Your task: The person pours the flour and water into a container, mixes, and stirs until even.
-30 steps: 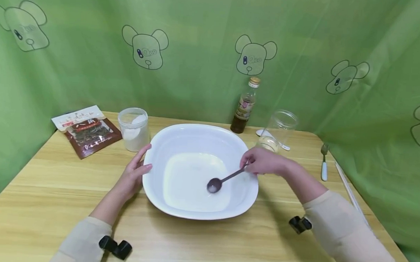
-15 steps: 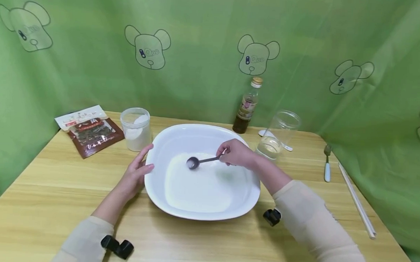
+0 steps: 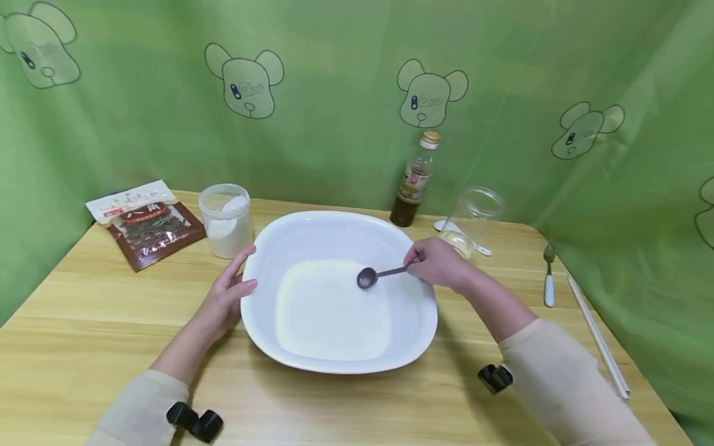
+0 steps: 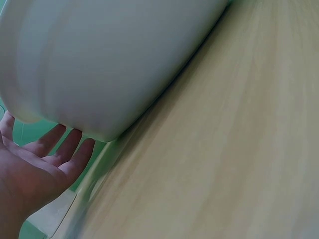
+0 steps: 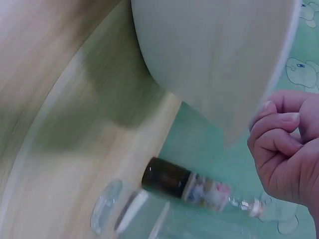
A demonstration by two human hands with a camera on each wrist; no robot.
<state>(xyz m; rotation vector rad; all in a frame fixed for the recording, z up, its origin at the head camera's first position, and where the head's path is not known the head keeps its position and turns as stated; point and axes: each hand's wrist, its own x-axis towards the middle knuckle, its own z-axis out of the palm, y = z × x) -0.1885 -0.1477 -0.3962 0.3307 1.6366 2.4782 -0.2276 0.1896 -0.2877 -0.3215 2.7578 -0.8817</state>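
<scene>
A large white basin (image 3: 334, 363) stands on the wooden table. At its left side my left hand (image 3: 220, 302) rests against the wall, thumb and index finger near the rim; in the left wrist view the fingers (image 4: 75, 154) are spread and fairly straight against the outside. Over the basin's right rim my right hand (image 3: 441, 264) pinches the handle of a dark brown spoon (image 3: 367, 278). The spoon's round bowl is inside the basin, towards the back right. Whether liquid covers the pale basin floor, I cannot tell. The right wrist view shows the curled fingers (image 5: 274, 142), but no spoon.
Left of the basin are a spice packet (image 3: 150, 225) and a tub of white powder (image 3: 226, 222). Behind and right stand a dark sauce bottle (image 3: 413, 182), a clear jar (image 3: 478, 211) and a white spoon (image 3: 483, 250). A fork (image 3: 549, 275) and chopsticks (image 3: 598, 336) lie far right.
My right hand carried the spoon left and back across the basin, then right again to the back right. My left hand has stayed at the basin's left side.
</scene>
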